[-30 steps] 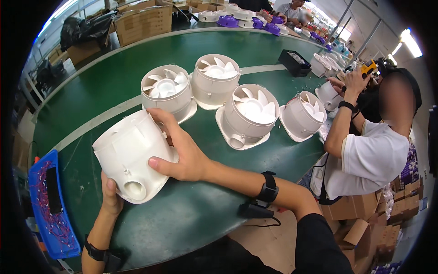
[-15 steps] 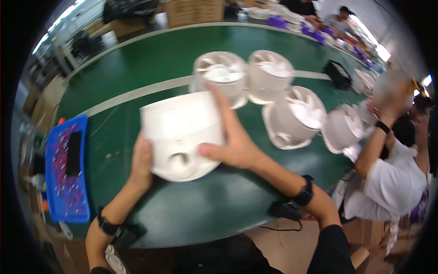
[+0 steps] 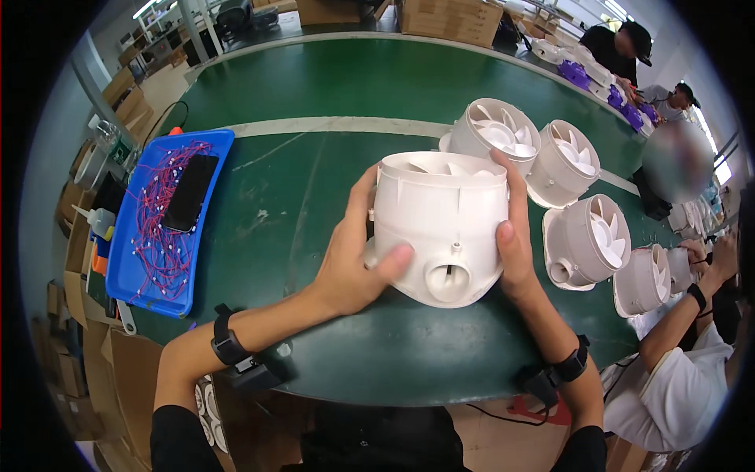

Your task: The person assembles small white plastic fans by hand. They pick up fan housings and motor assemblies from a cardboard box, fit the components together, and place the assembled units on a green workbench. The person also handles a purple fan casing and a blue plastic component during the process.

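currently i have one white fan housing [image 3: 442, 228] between two bare hands, in the middle of my view and above the near part of the green table [image 3: 338, 79]. it stands roughly upright, with a round port [image 3: 447, 280] low on the wall facing me and fan blades showing just inside the top rim. i cannot tell whether its base touches the tabletop.

my left hand [image 3: 346, 263] clasps the left side, thumb laid across the front wall beside the port, the other fingers reaching round behind; how far apart they sit i cannot tell. my right hand [image 3: 515, 256] cups the right side, thumb bent against the edge and a finger stretched up to the rim, the rest hidden from me. each wrist wears a black strap.

to the right i see four similar housings with open tops and blades, grouped on the table. beyond the nearest of these, a co-worker's white sleeve [image 3: 684, 389] and a forearm show at the table edge.

over on the left lies a blue tray [image 3: 124, 263], holding tangled red wires [image 3: 153, 252] and a black, phone-like slab [image 3: 190, 193]. a small squeeze bottle [image 3: 101, 222] stands just beyond its left side.
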Tool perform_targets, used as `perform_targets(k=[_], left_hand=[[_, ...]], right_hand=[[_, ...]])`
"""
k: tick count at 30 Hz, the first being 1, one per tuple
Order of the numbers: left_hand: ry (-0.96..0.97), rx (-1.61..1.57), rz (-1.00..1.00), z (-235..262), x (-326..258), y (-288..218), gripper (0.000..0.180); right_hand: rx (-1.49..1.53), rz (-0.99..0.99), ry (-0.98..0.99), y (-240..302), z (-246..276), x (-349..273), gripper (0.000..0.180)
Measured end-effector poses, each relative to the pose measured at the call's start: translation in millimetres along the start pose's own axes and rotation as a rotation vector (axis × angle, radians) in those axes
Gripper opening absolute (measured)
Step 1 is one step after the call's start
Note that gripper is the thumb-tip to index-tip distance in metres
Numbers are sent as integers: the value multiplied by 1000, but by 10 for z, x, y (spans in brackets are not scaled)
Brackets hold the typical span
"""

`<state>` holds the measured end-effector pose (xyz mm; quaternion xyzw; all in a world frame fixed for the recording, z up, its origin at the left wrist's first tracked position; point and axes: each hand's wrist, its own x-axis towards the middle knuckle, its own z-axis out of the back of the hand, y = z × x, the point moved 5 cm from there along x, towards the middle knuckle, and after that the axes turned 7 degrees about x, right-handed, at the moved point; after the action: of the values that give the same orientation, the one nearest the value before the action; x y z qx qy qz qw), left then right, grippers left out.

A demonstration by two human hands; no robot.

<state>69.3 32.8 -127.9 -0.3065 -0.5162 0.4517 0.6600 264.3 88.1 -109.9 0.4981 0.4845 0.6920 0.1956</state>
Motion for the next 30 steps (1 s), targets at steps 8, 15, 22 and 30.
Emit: perform_targets(k=[8, 15, 22, 30], left_hand=[[59, -109, -29, -39, 0, 95, 108], [91, -169, 8, -71, 13, 100, 114], [126, -203, -25, -78, 19, 143, 111], [109, -286, 63, -56, -13, 123, 96]], right_hand=[[-11, 24, 24, -7, -86, -70, 92], [16, -20, 47, -18, -88, -75, 93], [-17, 7, 12, -3, -61, -72, 81], [124, -83, -10, 24, -27, -6, 71]])
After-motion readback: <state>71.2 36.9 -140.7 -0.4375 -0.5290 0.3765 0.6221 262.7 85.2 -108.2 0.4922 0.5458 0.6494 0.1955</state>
